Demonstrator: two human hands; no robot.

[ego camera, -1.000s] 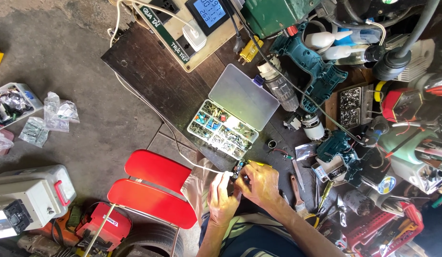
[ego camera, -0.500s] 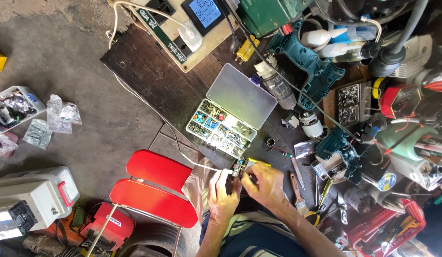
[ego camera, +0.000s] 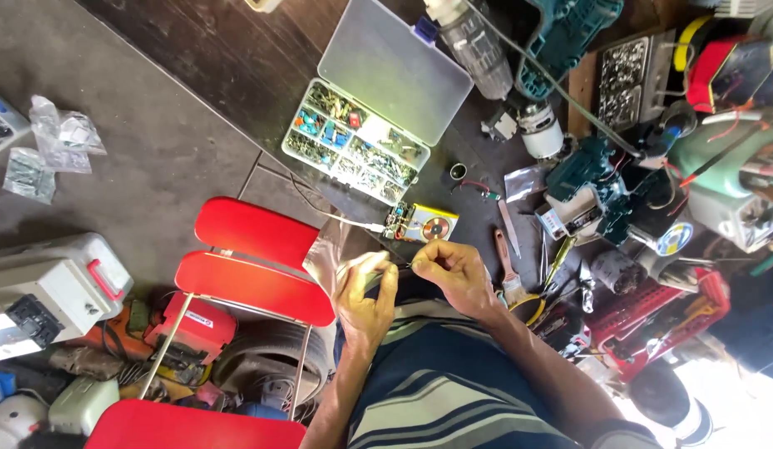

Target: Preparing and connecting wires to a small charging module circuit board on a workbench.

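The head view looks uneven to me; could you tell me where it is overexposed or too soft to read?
Head view: bottom right corner is blown out to white glare; the hands, left hand and right hand, are evenly lit, but whatever they pinch is too small and soft to identify; the parts organiser box is sharp enough for compartments, not single parts; the red chair is crisp.

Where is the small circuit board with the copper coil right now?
In the head view the circuit board lies on the dark table, just beyond the right hand and the left hand, on the near side of the open parts organizer box.
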